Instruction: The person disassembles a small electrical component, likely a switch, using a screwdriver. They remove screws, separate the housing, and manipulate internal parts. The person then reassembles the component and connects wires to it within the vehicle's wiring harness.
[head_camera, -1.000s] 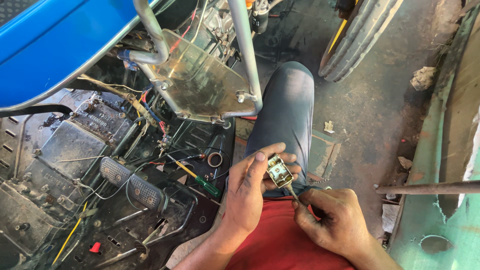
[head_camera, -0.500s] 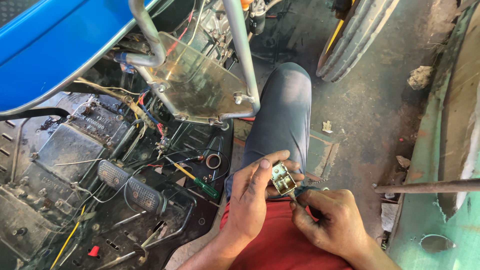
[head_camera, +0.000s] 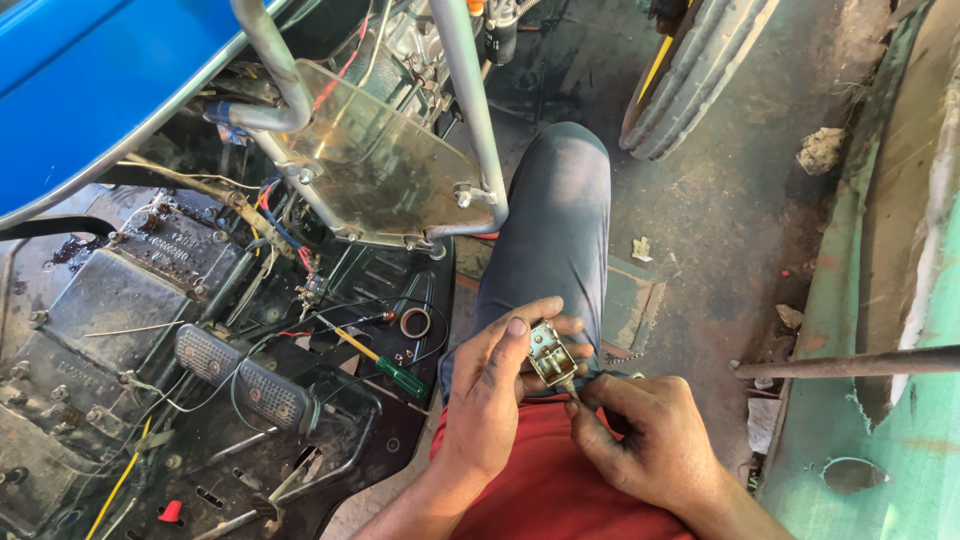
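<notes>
Metal switch (head_camera: 552, 352) | unchanged, both hands gripping | view shifted slightly

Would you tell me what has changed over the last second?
Very little: the left hand keeps pinching the small metal switch part, and the right hand stays at its lower end. The view shifted slightly. The green-handled screwdriver has not moved.
</notes>
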